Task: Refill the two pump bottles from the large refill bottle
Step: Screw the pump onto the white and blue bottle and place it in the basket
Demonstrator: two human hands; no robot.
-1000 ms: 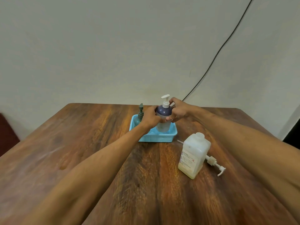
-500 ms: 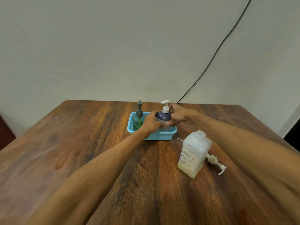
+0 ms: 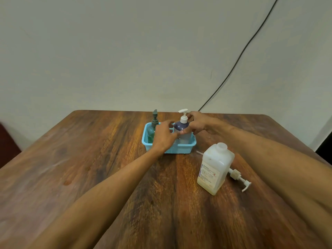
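In the light-blue plastic basket (image 3: 181, 150), far centre of the brown wooden table (image 3: 89, 159): clear pump bottle with navy shoulder and white pump head (image 3: 180, 125), upright beside the green pump bottle (image 3: 150, 131). Right hand (image 3: 197, 123) grips its neck. Left hand (image 3: 164, 136) is slack alongside, contact unclear. Probably light, rigid and smooth, so best taken at the collar. Uncapped translucent refill bottle (image 3: 213, 169) stands nearby.

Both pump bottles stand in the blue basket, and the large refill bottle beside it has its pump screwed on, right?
No. The head view shows the large refill bottle open-necked, its pump lying on the table behind it. The green pump bottle and the purple pump bottle do stand in the blue basket.
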